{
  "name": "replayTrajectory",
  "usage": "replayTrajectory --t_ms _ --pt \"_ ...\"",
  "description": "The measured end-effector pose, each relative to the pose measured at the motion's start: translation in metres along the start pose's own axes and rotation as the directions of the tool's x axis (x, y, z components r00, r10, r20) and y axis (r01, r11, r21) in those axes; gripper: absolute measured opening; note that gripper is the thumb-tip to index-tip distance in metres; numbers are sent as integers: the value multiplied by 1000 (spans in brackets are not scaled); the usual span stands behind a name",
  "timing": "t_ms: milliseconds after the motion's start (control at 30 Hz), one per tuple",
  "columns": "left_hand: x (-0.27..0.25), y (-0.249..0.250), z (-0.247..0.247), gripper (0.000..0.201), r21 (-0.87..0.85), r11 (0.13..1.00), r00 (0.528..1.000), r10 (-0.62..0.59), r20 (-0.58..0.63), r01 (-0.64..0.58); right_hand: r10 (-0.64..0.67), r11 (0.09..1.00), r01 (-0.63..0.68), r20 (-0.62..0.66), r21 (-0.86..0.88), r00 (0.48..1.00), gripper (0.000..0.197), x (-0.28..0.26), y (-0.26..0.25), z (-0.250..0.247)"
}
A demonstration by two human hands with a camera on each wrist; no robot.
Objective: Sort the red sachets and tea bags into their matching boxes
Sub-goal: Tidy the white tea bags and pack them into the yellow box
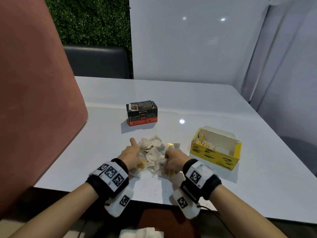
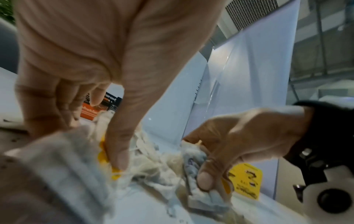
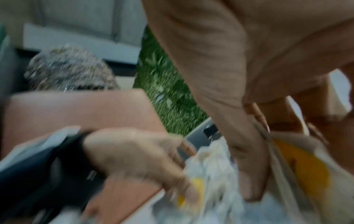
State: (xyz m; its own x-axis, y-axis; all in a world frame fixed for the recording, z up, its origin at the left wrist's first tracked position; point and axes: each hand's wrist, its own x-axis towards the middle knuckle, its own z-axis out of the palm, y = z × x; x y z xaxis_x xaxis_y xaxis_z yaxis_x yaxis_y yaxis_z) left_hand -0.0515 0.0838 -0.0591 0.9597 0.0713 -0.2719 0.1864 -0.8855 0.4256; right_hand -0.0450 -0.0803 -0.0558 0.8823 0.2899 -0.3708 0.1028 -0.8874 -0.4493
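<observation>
A heap of pale tea bags (image 1: 152, 152) with yellow tags lies on the white table (image 1: 205, 103) in front of me. My left hand (image 1: 132, 155) grips the heap's left side, with the thumb (image 2: 116, 151) pressed onto a yellow tag and the fingers curled. My right hand (image 1: 173, 160) holds a bunch of tea bags (image 2: 199, 186) at the heap's right side. The open yellow box (image 1: 214, 157) to the right has tea bags in its left end. A black and red box (image 1: 142, 115) stands beyond the heap with dark packets on top. No loose red sachet shows.
A tall pink-brown panel (image 1: 34, 100) rises along the table's left side. A dark seat (image 1: 97, 60) stands behind the far edge, with white wall panels at the back and right. A white cloth (image 1: 140, 233) lies below the table's near edge.
</observation>
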Motion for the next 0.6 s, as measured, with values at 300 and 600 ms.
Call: replayTrajectory --t_ms 300,600 --pt "-13 -37 -39 33 -499 858 991 77 -109 -122 -49 781 170 -212 601 976 18 -33 41 -43" --pt "-8 26 -36 13 -727 623 955 243 -169 -287 -61 525 412 -449 745 891 14 -43 23 -18"
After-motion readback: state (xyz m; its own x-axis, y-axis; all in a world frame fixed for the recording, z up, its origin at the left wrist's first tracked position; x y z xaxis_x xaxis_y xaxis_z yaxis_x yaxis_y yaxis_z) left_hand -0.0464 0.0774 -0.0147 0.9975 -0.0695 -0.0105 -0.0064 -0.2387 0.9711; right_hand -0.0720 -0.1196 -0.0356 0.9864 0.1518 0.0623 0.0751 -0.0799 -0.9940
